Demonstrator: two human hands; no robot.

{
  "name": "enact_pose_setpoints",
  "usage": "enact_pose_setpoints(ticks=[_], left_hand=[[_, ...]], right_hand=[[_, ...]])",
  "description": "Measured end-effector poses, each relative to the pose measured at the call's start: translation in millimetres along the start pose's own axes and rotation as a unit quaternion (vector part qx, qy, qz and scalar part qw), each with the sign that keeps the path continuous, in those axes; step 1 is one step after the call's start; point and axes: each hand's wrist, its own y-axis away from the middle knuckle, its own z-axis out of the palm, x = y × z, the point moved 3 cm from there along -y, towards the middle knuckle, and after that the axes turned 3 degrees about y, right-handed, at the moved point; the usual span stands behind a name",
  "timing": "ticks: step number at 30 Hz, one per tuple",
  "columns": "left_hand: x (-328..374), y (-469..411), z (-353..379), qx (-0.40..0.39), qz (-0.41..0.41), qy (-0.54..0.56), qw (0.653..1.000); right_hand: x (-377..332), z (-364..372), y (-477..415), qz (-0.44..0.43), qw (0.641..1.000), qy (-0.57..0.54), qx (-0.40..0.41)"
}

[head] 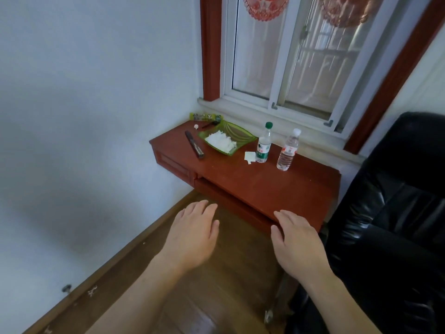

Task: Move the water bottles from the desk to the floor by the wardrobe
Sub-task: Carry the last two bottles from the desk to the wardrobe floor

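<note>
Two clear plastic water bottles stand upright on the red-brown desk (277,189) under the window. The one with a green cap and green label (263,143) is to the left; the white-capped one with a red label (287,151) is to its right. My left hand (192,233) hovers palm down over the floor in front of the desk, fingers spread and empty. Over the desk's front edge, my right hand (297,242) is also flat, open and empty. Both hands are well short of the bottles. No wardrobe is in view.
A green glass dish (227,138) with white bits, a dark stick-like object (194,144), a paper scrap (250,157) and small items sit on the desk's left part. A black leather chair (395,213) stands close on the right. White wall at left, wooden floor (216,285) below.
</note>
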Motion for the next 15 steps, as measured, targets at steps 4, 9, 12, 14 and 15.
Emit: enact_pose_setpoints(ticks=[4, 9, 12, 14, 15], left_hand=[[15, -54, -1, -0.003, 0.014, 0.0, 1.0], [26, -117, -1, -0.011, 0.045, 0.002, 0.999], [28, -157, 1, -0.014, 0.065, 0.0, 0.998], [27, -184, 3, -0.017, 0.081, -0.004, 0.997], [25, -199, 5, -0.019, 0.09, -0.006, 0.996]], right_hand=[[16, -9, -50, 0.005, 1.0, 0.008, 0.0], [28, -19, -102, 0.022, 1.0, 0.016, 0.011], [33, -19, -131, 0.041, 0.999, 0.016, 0.009], [35, -17, -151, 0.054, 0.998, 0.021, 0.011], [35, -15, -162, 0.062, 0.998, 0.024, 0.014]])
